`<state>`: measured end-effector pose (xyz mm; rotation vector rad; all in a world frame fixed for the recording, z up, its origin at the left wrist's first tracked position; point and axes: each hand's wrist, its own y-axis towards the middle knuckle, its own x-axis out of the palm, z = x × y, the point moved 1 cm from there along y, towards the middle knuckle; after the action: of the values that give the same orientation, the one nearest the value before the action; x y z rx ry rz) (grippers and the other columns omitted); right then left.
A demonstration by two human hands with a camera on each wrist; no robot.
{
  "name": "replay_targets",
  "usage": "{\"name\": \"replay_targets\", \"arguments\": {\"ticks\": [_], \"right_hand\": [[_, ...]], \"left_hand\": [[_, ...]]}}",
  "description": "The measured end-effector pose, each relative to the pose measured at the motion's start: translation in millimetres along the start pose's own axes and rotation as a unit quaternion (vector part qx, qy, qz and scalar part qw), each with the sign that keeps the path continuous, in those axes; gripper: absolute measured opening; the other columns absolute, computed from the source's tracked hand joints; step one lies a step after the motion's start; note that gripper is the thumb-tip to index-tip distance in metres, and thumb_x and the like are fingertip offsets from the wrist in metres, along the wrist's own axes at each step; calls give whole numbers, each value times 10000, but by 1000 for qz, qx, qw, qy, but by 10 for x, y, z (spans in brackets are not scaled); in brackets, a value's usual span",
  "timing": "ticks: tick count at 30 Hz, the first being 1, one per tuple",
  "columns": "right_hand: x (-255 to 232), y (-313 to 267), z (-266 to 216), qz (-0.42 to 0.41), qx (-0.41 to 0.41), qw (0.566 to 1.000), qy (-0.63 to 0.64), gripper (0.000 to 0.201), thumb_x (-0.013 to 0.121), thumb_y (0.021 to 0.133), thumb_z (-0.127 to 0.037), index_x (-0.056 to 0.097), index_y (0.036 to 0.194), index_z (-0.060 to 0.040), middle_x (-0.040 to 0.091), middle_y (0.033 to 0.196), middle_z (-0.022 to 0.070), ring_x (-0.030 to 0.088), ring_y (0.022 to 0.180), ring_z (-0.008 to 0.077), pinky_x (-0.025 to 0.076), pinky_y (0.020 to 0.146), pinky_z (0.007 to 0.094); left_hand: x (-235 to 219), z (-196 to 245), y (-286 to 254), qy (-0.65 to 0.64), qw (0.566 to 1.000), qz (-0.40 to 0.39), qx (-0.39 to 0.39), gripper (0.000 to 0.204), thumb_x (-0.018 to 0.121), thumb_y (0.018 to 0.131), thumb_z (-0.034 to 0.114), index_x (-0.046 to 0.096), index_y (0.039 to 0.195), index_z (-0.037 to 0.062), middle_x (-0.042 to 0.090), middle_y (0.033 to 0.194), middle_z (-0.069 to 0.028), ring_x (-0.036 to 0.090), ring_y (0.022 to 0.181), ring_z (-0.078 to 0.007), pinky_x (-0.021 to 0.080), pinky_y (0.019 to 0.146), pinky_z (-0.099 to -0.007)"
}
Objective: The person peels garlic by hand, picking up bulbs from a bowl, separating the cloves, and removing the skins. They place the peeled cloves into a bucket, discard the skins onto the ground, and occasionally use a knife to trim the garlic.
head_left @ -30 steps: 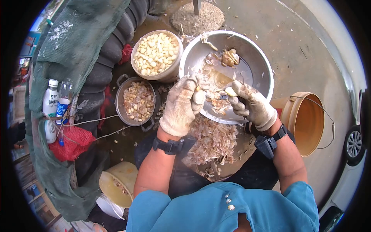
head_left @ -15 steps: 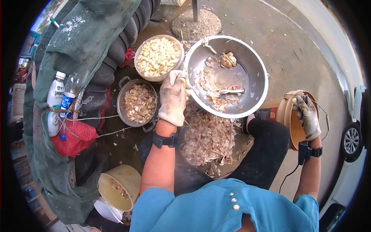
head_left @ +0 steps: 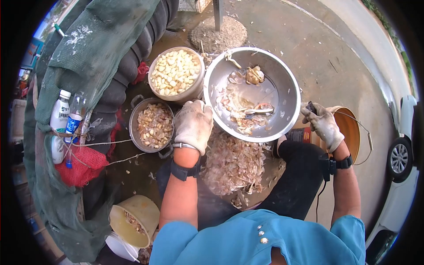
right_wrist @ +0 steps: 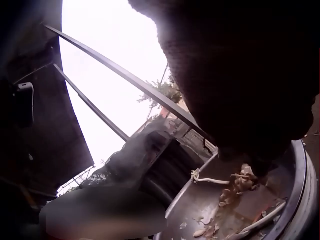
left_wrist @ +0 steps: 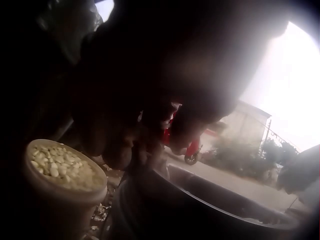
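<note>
My gloved left hand (head_left: 193, 124) is at the left rim of a wide metal basin (head_left: 282, 79), back of the hand up. Its fingers bend down, dark in the left wrist view, and I cannot tell whether they hold anything. Past the basin's right rim is my gloved right hand (head_left: 326, 126), fingers loosely bent, dirty at the tips, with nothing visible between them. In the basin lie a garlic bulb (head_left: 255, 75), papery garlic skins (head_left: 236, 99) and a thin pale piece with a dark part (head_left: 258, 111).
A tub of peeled garlic cloves (head_left: 176, 73) stands left of the basin, beside a handled pot of cloves and skins (head_left: 154, 123). Garlic skins are heaped (head_left: 234, 163) between my legs. An orange bucket (head_left: 349, 119) is behind my right hand; a pale bucket (head_left: 148, 216) tilts at lower left.
My right hand first carried a pale clove from over the basin to the orange bucket, then came back left toward the basin. My left hand drew back from over the basin to its left rim.
</note>
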<state>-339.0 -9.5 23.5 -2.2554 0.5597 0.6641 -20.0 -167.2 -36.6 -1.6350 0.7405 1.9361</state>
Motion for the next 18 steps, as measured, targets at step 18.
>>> {"name": "replay_targets", "arguments": {"ticks": [18], "right_hand": [[1001,1749,-603,-17,-150,941,-303,402,558,933,-343,626,1227,-77,663,1154,208,613,1125,349,464,967,413]], "left_hand": [[-165,132,183,-210,965,65,-141,180,540,914,155,611,939,-8,575,981,-195,562,951,-380,459,837,-478]]}}
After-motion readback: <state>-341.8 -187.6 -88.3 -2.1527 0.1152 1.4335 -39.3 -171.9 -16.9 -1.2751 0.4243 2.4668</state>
